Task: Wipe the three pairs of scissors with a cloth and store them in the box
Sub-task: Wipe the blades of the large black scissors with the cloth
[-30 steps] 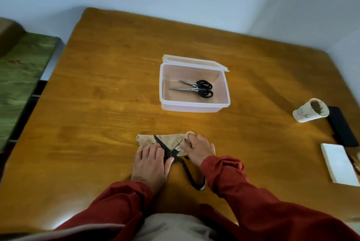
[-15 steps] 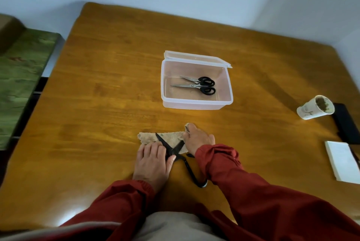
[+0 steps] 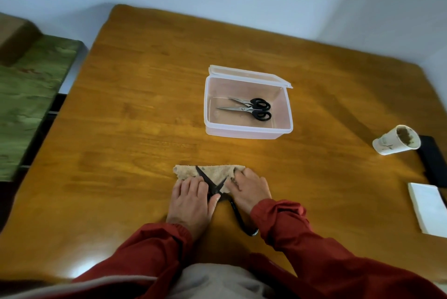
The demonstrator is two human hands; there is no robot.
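Scissors (image 3: 204, 176) (on cloth (image 3: 217, 172)) lie pressed under left hand (image 3: 191, 199)

- The left hand (image 3: 191, 199) lies palm down, fingers straight and together, thumb spread sideways.
- The right hand (image 3: 250, 189), just beside it, pinches the cloth (image 3: 217, 173) with curled fingers.
- Both red-sleeved forearms angle inward.

You've got: cloth (image 3: 215, 171) beige, scissors (image 3: 212, 186) all black, boxed scissors (image 3: 244, 109) silver blades with black handles, box (image 3: 246, 130) translucent white, worktop (image 3: 145, 117) amber wood grain, cup (image 3: 387, 143) white, your sleeves (image 3: 290, 221) dark red.
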